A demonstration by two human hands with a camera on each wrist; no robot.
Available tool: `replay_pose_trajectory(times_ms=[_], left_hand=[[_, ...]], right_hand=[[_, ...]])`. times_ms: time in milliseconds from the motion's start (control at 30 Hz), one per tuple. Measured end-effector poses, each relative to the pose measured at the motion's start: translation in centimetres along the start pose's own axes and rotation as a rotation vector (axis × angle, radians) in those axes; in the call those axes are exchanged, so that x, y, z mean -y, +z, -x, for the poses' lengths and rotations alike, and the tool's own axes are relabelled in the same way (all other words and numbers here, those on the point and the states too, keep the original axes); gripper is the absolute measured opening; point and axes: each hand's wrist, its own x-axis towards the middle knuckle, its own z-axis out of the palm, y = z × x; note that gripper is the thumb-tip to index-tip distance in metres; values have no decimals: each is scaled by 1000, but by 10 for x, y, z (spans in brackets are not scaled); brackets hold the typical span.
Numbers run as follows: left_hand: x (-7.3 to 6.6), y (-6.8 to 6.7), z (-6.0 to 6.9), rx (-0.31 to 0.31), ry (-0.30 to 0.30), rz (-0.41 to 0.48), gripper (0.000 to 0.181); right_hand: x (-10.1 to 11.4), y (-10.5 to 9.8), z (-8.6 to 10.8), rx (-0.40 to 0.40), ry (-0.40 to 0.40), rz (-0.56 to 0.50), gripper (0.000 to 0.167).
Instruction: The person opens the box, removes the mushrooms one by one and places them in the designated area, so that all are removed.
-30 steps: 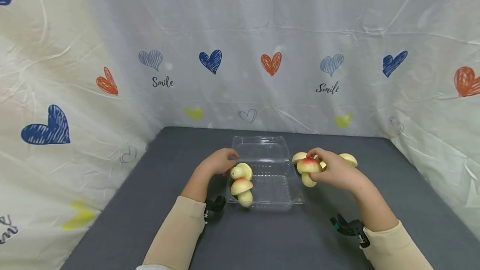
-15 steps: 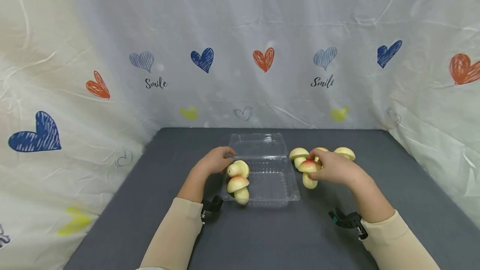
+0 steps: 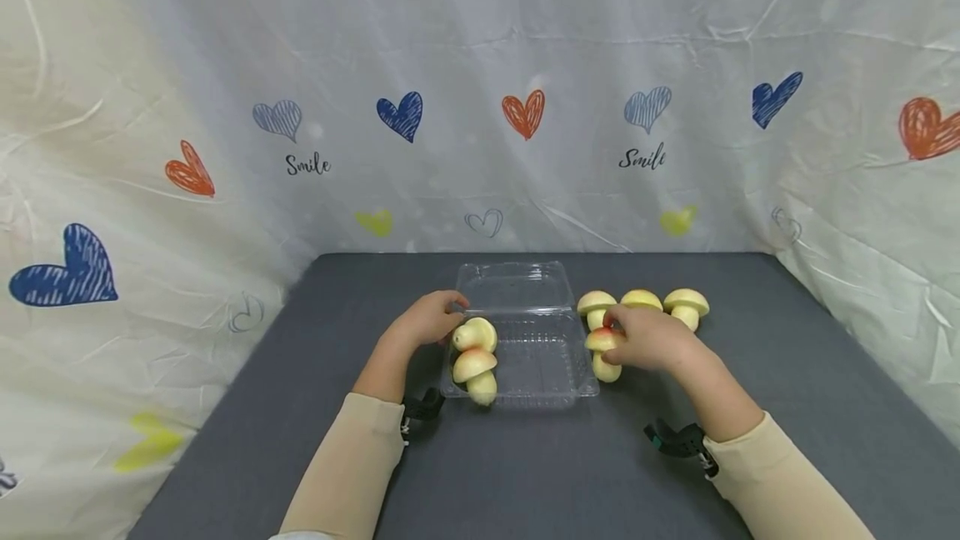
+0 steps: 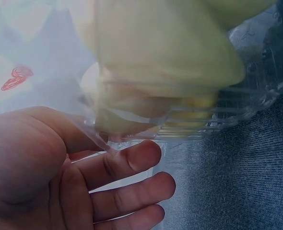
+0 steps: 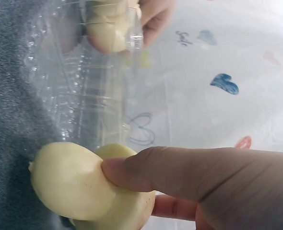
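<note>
My right hand (image 3: pixel 647 340) pinches a pale yellow mushroom with a reddish cap (image 3: pixel 602 342), just right of a clear plastic clamshell box (image 3: pixel 543 357). The thumb lies across this mushroom (image 5: pixel 72 182) in the right wrist view. The box stands with its lid (image 3: pixel 513 286) folded back. Two mushrooms (image 3: pixel 475 365) lie along its left side, one in front of the other. At the left rim, my left hand (image 3: pixel 427 319) holds the box edge between thumb and index finger, the other fingers (image 4: pixel 136 191) extended below in the left wrist view.
Behind the right hand sit three more mushrooms: one by the box corner (image 3: pixel 596 303), one partly hidden by the hand (image 3: pixel 641 299), and one farther right (image 3: pixel 686 304). A grey tabletop (image 3: pixel 510 473) meets a white curtain printed with hearts (image 3: pixel 465 65).
The right hand has lowered slightly and moved left with its mushroom toward the box, uncovering more of the mushrooms behind. The left hand stays at the box rim. The head view has shifted slightly.
</note>
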Motion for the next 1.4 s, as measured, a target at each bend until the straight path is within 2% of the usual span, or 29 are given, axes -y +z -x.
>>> replay_pose_trajectory(times_ms=[500,900,1400], left_hand=[[-1,4,1,-1,13,-11,37],[-4,2,2,-4,19,-9,37],[0,0,1,-4,8,-1,38]], right_hand=[[-3,16,-7,-22,72,58,43],[-3,13,-5,-58,60,97,39],[2,4,0,-27,93,79,53]])
